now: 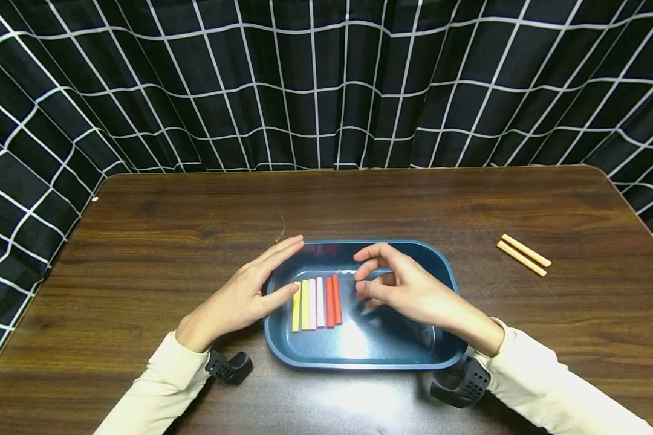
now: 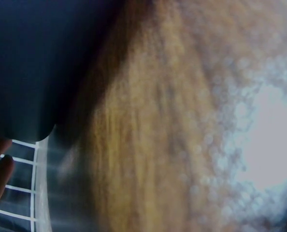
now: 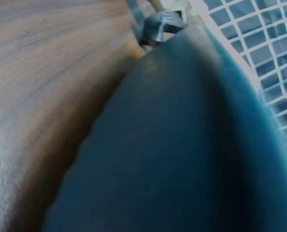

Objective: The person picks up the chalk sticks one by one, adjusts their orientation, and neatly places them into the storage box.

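A blue plastic tray (image 1: 359,366) holds a row of short coloured sticks, side by side: a yellow pair (image 1: 305,314), a pale pink pair (image 1: 320,308) and a red pair (image 1: 337,308). Over the tray's left rim lies my left hand (image 1: 245,296), fingers straight; its thumb tip overlaps the top of the outermost yellow stick. My right hand (image 1: 408,287) hovers over the right half, fingers loosely bent, with nothing visible between them. The tray's wall (image 3: 148,145) fills much of the right wrist view. In the left wrist view, fingertips (image 2: 1,176) show at the edge.
Two pale orange sticks (image 1: 522,257) lie side by side on the wooden table (image 1: 168,241), right of the tray. A black curtain with a white grid (image 1: 326,84) hangs behind the table. Each wrist wears a black camera band (image 1: 462,383).
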Demonstrator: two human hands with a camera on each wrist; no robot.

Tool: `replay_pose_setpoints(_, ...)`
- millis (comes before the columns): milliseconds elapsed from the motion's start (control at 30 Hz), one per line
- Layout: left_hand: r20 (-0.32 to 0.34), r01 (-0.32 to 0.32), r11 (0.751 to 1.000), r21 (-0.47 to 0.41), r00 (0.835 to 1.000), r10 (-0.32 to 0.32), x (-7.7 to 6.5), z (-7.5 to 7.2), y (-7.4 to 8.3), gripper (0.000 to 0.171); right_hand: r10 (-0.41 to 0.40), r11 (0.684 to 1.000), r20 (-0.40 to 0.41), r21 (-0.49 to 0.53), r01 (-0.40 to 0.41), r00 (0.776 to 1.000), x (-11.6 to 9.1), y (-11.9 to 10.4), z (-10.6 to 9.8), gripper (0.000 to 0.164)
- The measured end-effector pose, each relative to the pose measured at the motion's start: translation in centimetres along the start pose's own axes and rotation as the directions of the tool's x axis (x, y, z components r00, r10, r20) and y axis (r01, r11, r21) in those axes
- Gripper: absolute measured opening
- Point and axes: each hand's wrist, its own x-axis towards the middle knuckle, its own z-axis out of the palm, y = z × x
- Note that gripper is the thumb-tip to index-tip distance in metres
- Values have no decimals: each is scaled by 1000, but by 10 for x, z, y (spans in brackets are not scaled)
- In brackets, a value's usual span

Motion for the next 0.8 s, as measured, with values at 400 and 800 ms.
replay_pose_setpoints(400,-10,-17,1000,8,1000,17,-1,0,0,65,-40,999,-33,5,40,999,-19,-3,-19,40)
replay_pose_setpoints(800,-4,-15,1000,1,1000,15,-1,0,-1,65,-113,993,-92,-40,109,989,-36,-2,-39,34)
